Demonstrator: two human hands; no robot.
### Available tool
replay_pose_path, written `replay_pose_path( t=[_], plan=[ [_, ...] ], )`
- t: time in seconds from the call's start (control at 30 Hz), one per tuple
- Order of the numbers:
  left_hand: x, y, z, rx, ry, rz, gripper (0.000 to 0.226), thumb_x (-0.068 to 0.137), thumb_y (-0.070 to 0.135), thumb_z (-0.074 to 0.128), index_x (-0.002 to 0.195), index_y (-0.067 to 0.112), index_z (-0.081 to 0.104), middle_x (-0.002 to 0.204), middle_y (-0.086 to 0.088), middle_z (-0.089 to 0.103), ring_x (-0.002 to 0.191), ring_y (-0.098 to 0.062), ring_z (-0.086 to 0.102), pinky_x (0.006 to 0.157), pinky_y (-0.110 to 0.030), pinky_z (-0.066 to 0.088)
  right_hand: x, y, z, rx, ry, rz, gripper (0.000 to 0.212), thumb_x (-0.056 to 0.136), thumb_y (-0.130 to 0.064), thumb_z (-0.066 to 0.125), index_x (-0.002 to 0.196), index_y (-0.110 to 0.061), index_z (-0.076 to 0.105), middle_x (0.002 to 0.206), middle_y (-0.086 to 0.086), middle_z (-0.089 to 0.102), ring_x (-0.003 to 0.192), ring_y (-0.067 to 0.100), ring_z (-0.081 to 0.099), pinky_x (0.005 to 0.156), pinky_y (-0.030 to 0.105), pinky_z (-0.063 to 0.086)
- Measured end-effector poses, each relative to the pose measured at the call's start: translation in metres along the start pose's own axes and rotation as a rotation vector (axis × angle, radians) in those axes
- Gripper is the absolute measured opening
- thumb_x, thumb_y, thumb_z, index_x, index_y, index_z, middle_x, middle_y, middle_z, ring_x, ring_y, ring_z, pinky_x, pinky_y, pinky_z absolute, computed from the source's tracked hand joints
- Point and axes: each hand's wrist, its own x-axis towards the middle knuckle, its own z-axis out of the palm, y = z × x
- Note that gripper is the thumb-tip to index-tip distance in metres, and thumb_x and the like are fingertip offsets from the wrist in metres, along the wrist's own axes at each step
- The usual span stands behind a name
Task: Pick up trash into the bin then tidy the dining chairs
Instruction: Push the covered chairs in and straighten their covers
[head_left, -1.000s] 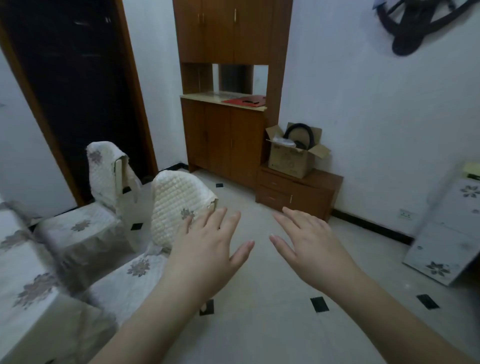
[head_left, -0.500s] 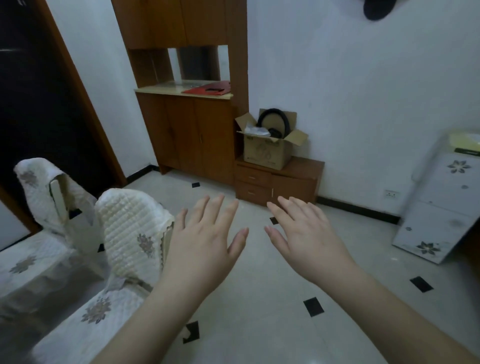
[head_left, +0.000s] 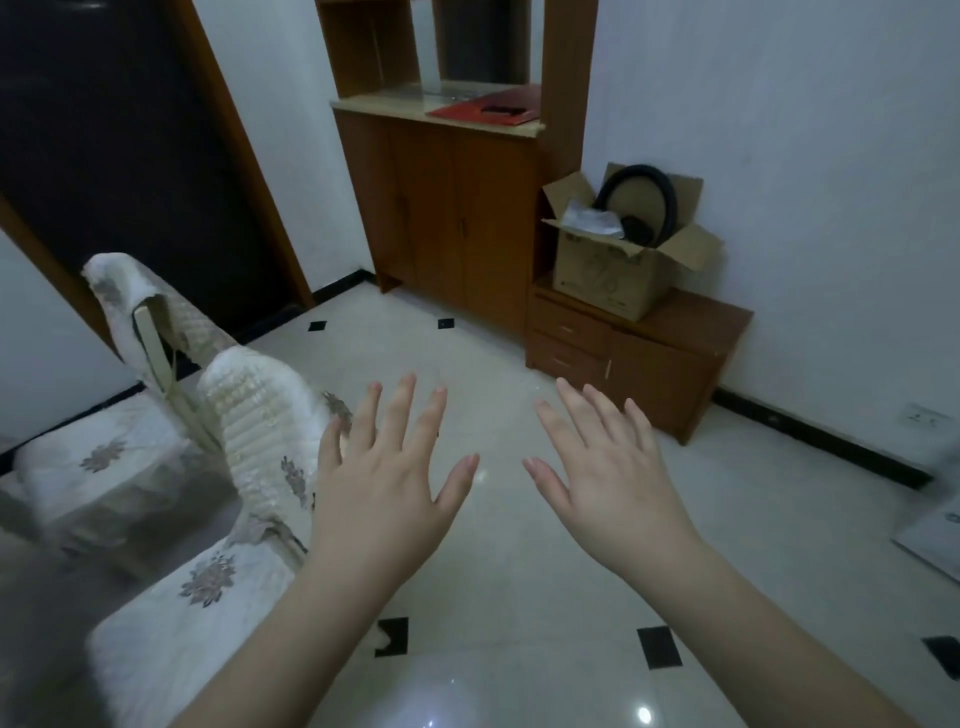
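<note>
Hands both empty, fingers splayed, palms down over tiled floor: left hand (head_left: 387, 499) sits just beside backrest of nearer white quilted-cover dining chair (head_left: 260, 436), chair lying to its left, right hand (head_left: 610, 491) farther off; no trash/bin in view.

The view swung back left and tipped down. The cabinet (head_left: 457, 218) and box (head_left: 618, 260) slid right in the frame, and the white unit at the right edge almost left it. The far chair (head_left: 135, 322) returned more fully at the left. Both hands (head_left: 384, 488) (head_left: 608, 483) spread their fingers wider, holding nothing.
</note>
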Motion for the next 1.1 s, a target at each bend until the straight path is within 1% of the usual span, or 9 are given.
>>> replay_pose_path(
  t=[0.07, 0.13, 0.23, 0.37, 0.53, 0.7, 0.87, 1.0, 1.1],
  plan=[
    [0.022, -0.016, 0.019, -0.018, -0.01, -0.052, 0.072, 0.089, 0.07, 0.015, 0.15, 0.033, 0.021, 0.16, 0.001, 0.016, 0.147, -0.024, 0.011, 0.115, -0.045, 0.012, 0.03, -0.003, 0.015, 0.004, -0.004, -0.033, 0.064, 0.093, -0.057, 0.019, 0.145, -0.024, 0.036, 0.154, 0.003, 0.032, 0.141, 0.026, 0.026, 0.115, 0.047, 0.014],
    [0.045, -0.031, 0.037, -0.013, 0.007, -0.08, 0.07, 0.09, 0.068, 0.02, 0.149, 0.03, 0.028, 0.158, -0.002, 0.022, 0.146, -0.025, 0.018, 0.114, -0.043, 0.015, 0.063, -0.005, 0.03, -0.012, -0.009, -0.068, 0.063, 0.094, -0.057, 0.021, 0.145, -0.023, 0.037, 0.153, 0.003, 0.033, 0.142, 0.027, 0.026, 0.115, 0.046, 0.013],
    [0.081, -0.052, 0.062, 0.01, -0.001, -0.111, 0.067, 0.092, 0.063, 0.025, 0.147, 0.026, 0.035, 0.155, -0.004, 0.031, 0.143, -0.027, 0.025, 0.114, -0.047, 0.017, 0.115, -0.01, 0.05, -0.046, -0.014, -0.106, 0.062, 0.095, -0.056, 0.022, 0.146, -0.023, 0.034, 0.154, 0.004, 0.031, 0.143, 0.027, 0.023, 0.116, 0.045, 0.009],
    [0.128, -0.079, 0.092, 0.038, -0.02, -0.148, 0.066, 0.093, 0.06, 0.029, 0.148, 0.023, 0.033, 0.155, -0.006, 0.03, 0.144, -0.029, 0.023, 0.116, -0.049, 0.013, 0.179, -0.017, 0.068, -0.053, -0.034, -0.129, 0.062, 0.095, -0.056, 0.024, 0.146, -0.022, 0.035, 0.153, 0.005, 0.034, 0.142, 0.027, 0.026, 0.115, 0.045, 0.011],
    [0.188, -0.106, 0.126, 0.065, -0.074, -0.181, 0.067, 0.092, 0.057, 0.028, 0.145, 0.019, 0.039, 0.151, -0.009, 0.037, 0.141, -0.033, 0.028, 0.113, -0.055, 0.019, 0.243, -0.018, 0.093, -0.036, -0.056, -0.151, 0.062, 0.095, -0.055, 0.022, 0.145, -0.021, 0.038, 0.15, 0.006, 0.039, 0.14, 0.027, 0.031, 0.114, 0.043, 0.013],
    [0.243, -0.125, 0.153, 0.092, -0.058, -0.208, 0.066, 0.092, 0.055, 0.03, 0.147, 0.019, 0.035, 0.151, -0.011, 0.038, 0.142, -0.03, 0.028, 0.115, -0.054, 0.015, 0.31, -0.013, 0.12, -0.006, -0.098, -0.175, 0.062, 0.094, -0.057, 0.023, 0.143, -0.022, 0.041, 0.148, 0.004, 0.042, 0.139, 0.027, 0.034, 0.112, 0.044, 0.015],
    [0.301, -0.142, 0.187, 0.142, -0.077, -0.329, 0.066, 0.092, 0.057, 0.029, 0.144, 0.018, 0.041, 0.15, -0.01, 0.038, 0.142, -0.031, 0.027, 0.114, -0.052, 0.01, 0.394, -0.004, 0.154, 0.082, -0.093, -0.295, 0.06, 0.094, -0.055, 0.026, 0.142, -0.021, 0.041, 0.148, 0.004, 0.041, 0.137, 0.027, 0.035, 0.113, 0.045, 0.02],
    [0.348, -0.147, 0.2, 0.163, -0.119, -0.486, 0.067, 0.092, 0.059, 0.027, 0.143, 0.019, 0.042, 0.151, -0.01, 0.038, 0.14, -0.034, 0.029, 0.111, -0.055, 0.023, 0.465, -0.002, 0.168, 0.124, -0.124, -0.429, 0.061, 0.094, -0.054, 0.026, 0.141, -0.02, 0.044, 0.147, 0.004, 0.042, 0.137, 0.026, 0.036, 0.113, 0.046, 0.026],
    [0.375, -0.153, 0.198, 0.177, -0.086, -0.612, 0.066, 0.091, 0.059, 0.029, 0.143, 0.02, 0.041, 0.149, -0.009, 0.04, 0.139, -0.033, 0.032, 0.11, -0.054, 0.026, 0.514, -0.004, 0.173, 0.141, -0.14, -0.543, 0.061, 0.093, -0.053, 0.026, 0.141, -0.02, 0.044, 0.148, 0.004, 0.041, 0.138, 0.026, 0.034, 0.112, 0.046, 0.027]
  ],
)
